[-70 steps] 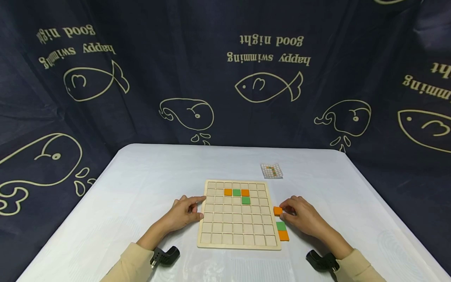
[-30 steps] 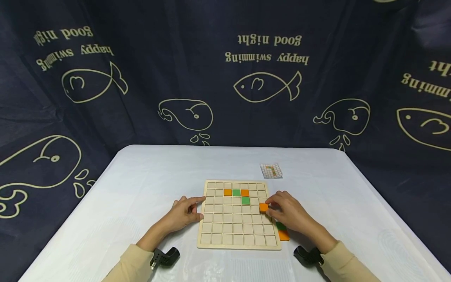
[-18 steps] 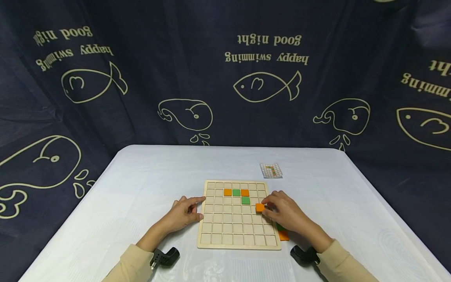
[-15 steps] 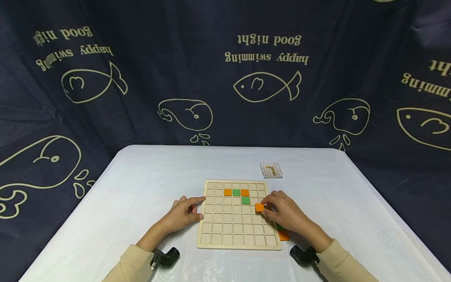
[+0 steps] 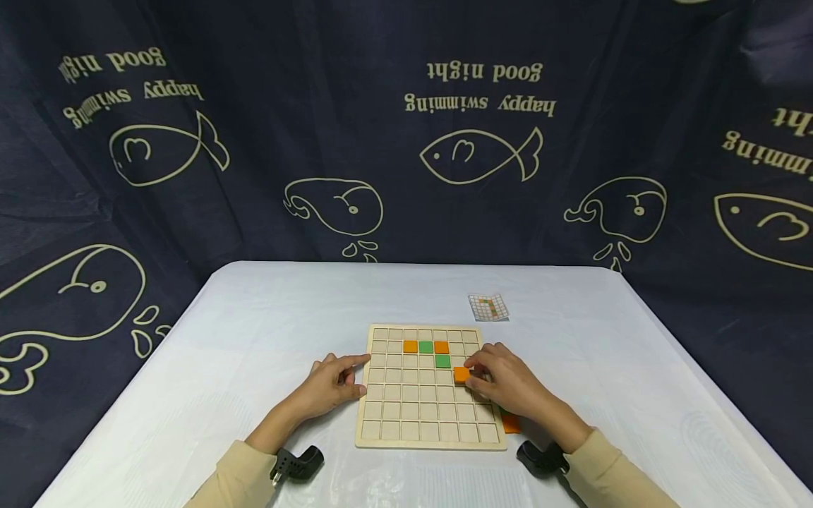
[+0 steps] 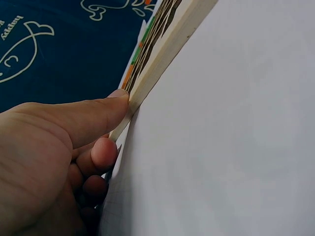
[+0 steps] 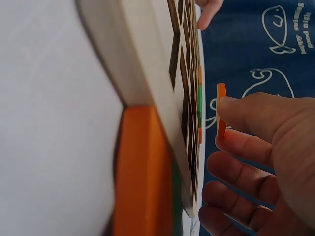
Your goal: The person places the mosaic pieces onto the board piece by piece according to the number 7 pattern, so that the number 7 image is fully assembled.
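Note:
A wooden grid board (image 5: 413, 411) lies on the table. My right hand (image 5: 511, 381) pinches an orange square tile (image 5: 461, 375) between thumb and index finger. In the right wrist view that tile (image 7: 221, 110) is on edge to the camera, raised above the board. Two orange tiles with a green tile (image 5: 425, 347) between them form a row in the grid; another green tile (image 5: 442, 361) sits below the right one. The thumb and extended index finger of my left hand (image 5: 329, 384) touch the board's left edge.
A small card (image 5: 488, 307) with a coloured grid pattern lies behind the board. Against the board's right side rests a loose orange tile (image 5: 511, 422); a green tile (image 7: 177, 201) beside it is mostly hidden. A dark curtain (image 5: 406, 212) hangs behind the white table.
My right hand has lifted the orange tile from beside the board and carried it left over the grid, close to the lower green tile. The left hand has stayed at the board's edge.

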`<state>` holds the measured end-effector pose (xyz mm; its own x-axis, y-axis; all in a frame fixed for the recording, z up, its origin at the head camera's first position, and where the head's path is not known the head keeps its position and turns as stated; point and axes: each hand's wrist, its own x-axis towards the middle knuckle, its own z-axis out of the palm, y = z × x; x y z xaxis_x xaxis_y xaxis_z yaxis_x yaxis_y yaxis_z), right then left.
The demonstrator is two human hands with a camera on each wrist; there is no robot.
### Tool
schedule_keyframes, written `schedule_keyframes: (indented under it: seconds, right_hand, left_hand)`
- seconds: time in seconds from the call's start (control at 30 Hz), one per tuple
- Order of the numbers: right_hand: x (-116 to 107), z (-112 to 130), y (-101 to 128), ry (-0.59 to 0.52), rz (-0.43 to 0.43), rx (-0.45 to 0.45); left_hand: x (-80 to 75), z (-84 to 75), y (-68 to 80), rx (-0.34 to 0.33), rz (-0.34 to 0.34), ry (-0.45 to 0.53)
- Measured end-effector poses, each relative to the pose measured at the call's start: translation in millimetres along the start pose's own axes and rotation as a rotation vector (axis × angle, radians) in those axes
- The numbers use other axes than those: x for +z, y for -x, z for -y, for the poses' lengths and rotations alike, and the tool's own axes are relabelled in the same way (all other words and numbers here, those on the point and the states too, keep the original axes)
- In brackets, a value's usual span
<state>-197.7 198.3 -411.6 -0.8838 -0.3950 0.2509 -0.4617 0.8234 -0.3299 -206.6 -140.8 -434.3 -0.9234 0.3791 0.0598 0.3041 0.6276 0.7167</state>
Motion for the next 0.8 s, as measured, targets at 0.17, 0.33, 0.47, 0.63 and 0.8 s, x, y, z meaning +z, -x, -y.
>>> schedule_keyframes:
  seconds: [0.17, 0.33, 0.47, 0.63, 0.8]
  right_hand:
    - [1.3, 0.3, -0.8, -0.006, -0.002, 0.000]
    - [1.6, 1.4, -1.6, -0.009, 0.002, -0.010]
    - [1.5, 2.3, -2.9, 0.003, 0.013, -0.025]
    - [0.9, 5.4, -5.3, 0.013, 0.023, -0.040]
    - [2.9, 8.3, -8.9, 0.011, 0.012, -0.067]
  left_hand:
    - [-0.2, -0.1, -0.1, -0.001, 0.000, 0.000]
    - [-0.4, -0.5, 0.1, -0.003, -0.001, -0.002]
    - [-0.5, -0.6, 0.1, -0.001, -0.001, 0.000]
    - [-0.6, -0.9, 0.0, 0.005, -0.004, 0.004]
    - [-0.2, -0.6, 0.1, 0.002, 0.002, 0.005]
